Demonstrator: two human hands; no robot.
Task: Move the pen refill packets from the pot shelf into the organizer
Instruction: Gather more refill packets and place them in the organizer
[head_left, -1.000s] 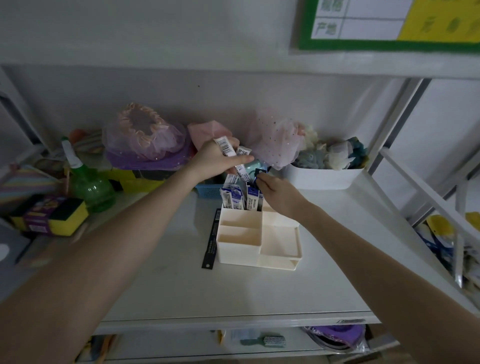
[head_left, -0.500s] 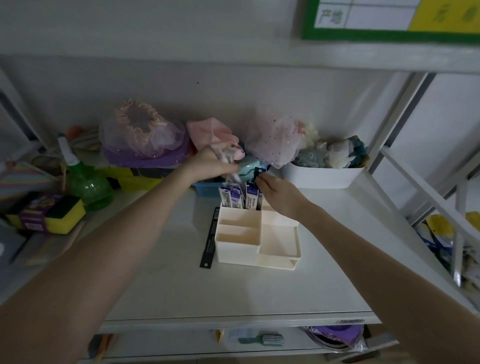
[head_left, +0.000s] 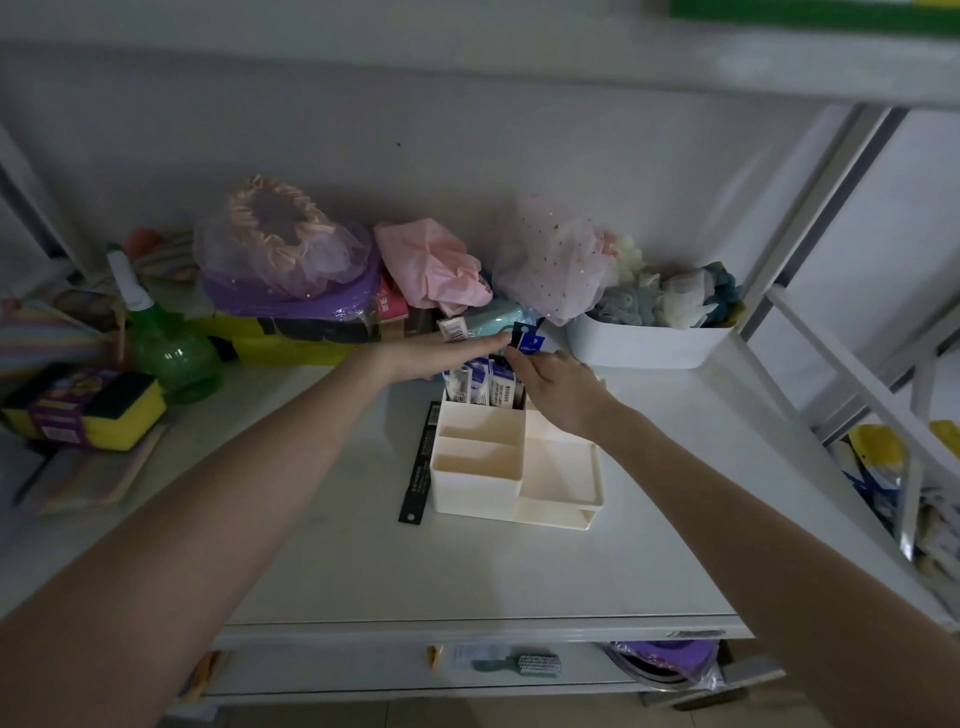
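- The white barcoded refill packet (head_left: 453, 329), raised high in the left hand (head_left: 439, 354) a second ago, is now lowered and lies at the hand's far edge, just behind the cream plastic compartment organizer (head_left: 511, 457); insertion is judged imminent.
- Blue-and-white packets (head_left: 485, 383) are already stood in the rear compartment.
- The left hand is stretched flat, palm down; its hold cannot be told.
- A blue hang tab (head_left: 527, 340) is pinched by the right hand (head_left: 558, 387).

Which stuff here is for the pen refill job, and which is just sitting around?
For the job:
pen refill packets
cream organizer
left hand
right hand

Just lying about:
green spray bottle
yellow sponge
white bin
black ruler
pink cloth
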